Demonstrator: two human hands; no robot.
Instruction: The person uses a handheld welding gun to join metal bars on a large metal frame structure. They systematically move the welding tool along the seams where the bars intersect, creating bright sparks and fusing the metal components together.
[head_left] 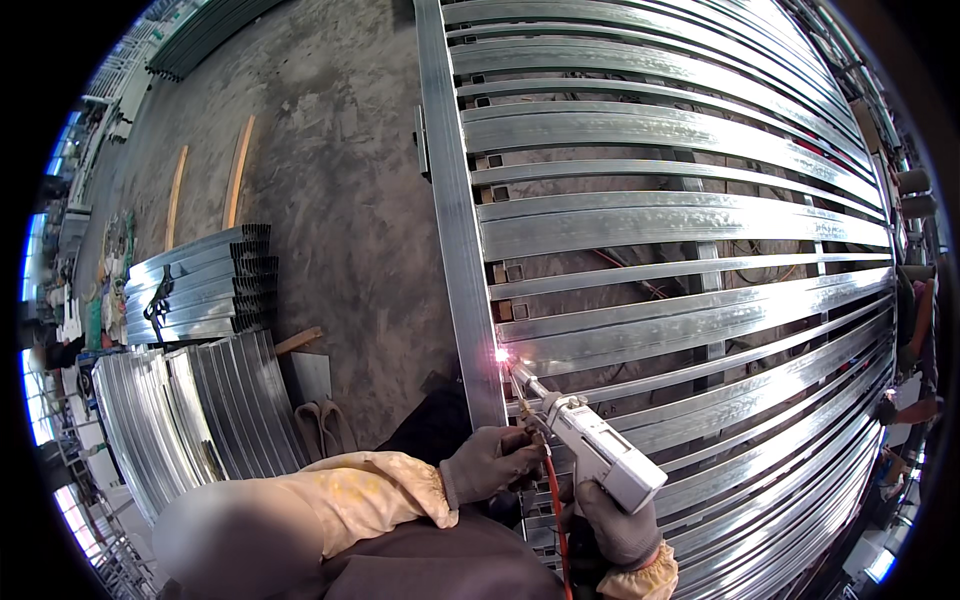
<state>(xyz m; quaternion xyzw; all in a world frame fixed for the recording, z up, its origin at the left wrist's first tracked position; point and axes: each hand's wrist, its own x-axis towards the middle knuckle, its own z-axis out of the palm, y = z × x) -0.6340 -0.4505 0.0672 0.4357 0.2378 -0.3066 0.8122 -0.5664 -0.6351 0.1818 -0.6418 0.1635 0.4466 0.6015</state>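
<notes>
My right hand (617,522), in a grey glove, is wrapped round the handle of a white handheld welding gun (603,450). The gun's nozzle (527,382) points up and left at a bright pinkish-white glow (502,354), where a metal slat (640,330) meets the long side rail (455,200) of a metal frame. My gloved left hand (490,463) is closed round a thin metal feed tube (533,424) beside the nozzle. A red hose (556,510) runs down from there between my hands. The left fingertips are partly hidden behind the tube.
Many parallel slats fill the right side, with gaps between them; cables (640,275) show below. On the concrete floor (340,150) at left lie stacked metal profiles (195,285), more ribbed profiles (190,400) and two wooden strips (240,170). Work shoes (325,428) show near my left sleeve.
</notes>
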